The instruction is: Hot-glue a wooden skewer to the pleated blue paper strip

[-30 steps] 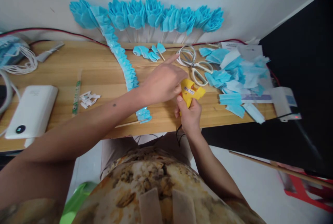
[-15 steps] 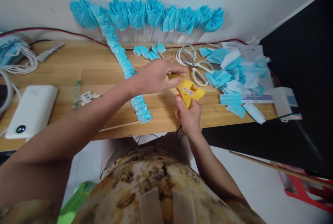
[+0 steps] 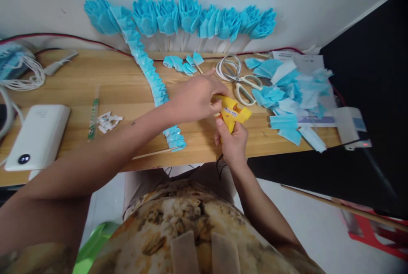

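My right hand [image 3: 234, 140] is wrapped round the handle of a yellow hot glue gun [image 3: 235, 111], which points left above the table. My left hand [image 3: 202, 97] has its fingers curled over the gun's front end, hiding the nozzle. Beneath my left wrist runs a long pleated strip of blue crepe paper [image 3: 148, 70]. Its near end lies by a thin wooden stick [image 3: 153, 153]. Just beyond my left hand are small blue paper pieces [image 3: 180, 64]. Scissors with white handles [image 3: 245, 89] lie behind the glue gun, with a roll of tape [image 3: 219, 71] by the blades.
Several blue paper flowers [image 3: 189, 15] on sticks lean against the wall. Blue paper scraps [image 3: 287, 83] are heaped at the right, near a white box [image 3: 349, 123]. A white power bank [image 3: 38, 136], a green-marked strip [image 3: 93, 117] and small white bits [image 3: 109, 121] lie left.
My left hand has shifted slightly, and its fingers, stretched out before, are now curled in round the front of the glue gun. The right hand stays on the handle.
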`<control>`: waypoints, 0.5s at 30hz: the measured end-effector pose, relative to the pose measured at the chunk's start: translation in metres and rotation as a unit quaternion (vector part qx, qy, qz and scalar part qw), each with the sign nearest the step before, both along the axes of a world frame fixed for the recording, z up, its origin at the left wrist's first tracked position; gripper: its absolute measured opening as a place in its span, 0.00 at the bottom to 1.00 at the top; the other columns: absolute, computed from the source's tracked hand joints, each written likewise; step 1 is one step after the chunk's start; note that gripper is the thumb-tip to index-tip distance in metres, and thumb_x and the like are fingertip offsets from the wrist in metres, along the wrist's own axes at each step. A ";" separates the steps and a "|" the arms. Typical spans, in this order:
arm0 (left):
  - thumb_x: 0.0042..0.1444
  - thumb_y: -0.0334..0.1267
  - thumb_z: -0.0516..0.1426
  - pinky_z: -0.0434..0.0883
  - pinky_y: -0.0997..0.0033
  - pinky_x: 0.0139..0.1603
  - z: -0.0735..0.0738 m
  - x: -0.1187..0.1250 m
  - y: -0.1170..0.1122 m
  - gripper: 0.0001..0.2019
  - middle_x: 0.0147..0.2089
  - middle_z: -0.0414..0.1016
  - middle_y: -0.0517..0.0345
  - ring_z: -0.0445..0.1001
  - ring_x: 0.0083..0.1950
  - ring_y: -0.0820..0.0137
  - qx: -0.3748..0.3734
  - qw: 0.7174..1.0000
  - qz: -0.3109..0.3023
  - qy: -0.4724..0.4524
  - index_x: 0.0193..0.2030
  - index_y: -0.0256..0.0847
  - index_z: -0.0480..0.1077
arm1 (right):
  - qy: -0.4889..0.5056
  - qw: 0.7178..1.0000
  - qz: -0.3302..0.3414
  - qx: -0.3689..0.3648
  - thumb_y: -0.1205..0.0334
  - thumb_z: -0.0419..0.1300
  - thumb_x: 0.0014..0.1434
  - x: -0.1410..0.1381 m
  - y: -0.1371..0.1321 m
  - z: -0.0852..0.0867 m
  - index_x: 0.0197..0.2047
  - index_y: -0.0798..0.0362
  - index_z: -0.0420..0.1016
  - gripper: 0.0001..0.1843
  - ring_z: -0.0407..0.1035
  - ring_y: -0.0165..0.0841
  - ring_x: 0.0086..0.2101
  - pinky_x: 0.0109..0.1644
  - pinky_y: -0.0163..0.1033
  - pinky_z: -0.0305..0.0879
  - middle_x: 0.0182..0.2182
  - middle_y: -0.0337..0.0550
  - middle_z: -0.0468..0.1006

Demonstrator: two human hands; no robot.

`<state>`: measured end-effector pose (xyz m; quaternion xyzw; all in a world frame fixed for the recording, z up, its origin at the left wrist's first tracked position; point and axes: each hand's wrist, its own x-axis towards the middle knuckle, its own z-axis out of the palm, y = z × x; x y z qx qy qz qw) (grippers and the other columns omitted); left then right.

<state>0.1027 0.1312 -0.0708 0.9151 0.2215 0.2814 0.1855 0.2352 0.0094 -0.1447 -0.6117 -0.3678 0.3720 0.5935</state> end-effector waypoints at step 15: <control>0.65 0.29 0.51 0.69 0.53 0.73 -0.002 -0.014 0.014 0.20 0.49 0.85 0.63 0.83 0.52 0.67 -0.054 0.998 -0.037 -0.027 0.56 0.47 0.79 | 0.009 1.000 0.019 -0.003 0.38 0.70 0.53 0.001 0.001 0.001 0.34 0.52 0.74 0.24 0.59 0.24 0.13 0.15 0.30 0.54 0.14 0.28 0.67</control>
